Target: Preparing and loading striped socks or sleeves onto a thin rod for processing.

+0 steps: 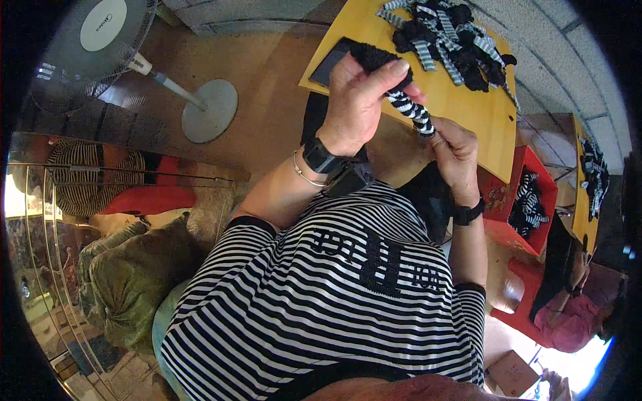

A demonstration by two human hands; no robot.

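Observation:
Between my two hands stretches a twisted black-and-white striped fabric strip [411,112], with a black, fuzzy-looking fabric part at its far left end. My left hand [354,100] is closed around that black part, thumb laid along the top. My right hand [458,150] pinches the lower striped end, fingers curled in. The strip is held up in the air, slanting from upper left to lower right, over the near edge of a yellow tabletop [471,123]. Part of the black fabric is hidden behind my left thumb and palm.
Many striped and black strips [448,43] lie heaped on the tabletop's far side. A red box [495,217] with similar pieces stands at the right. Beyond it, another person in pink [568,324] is near a second table. A standing fan [210,110] and green sacks [144,281] are at the left.

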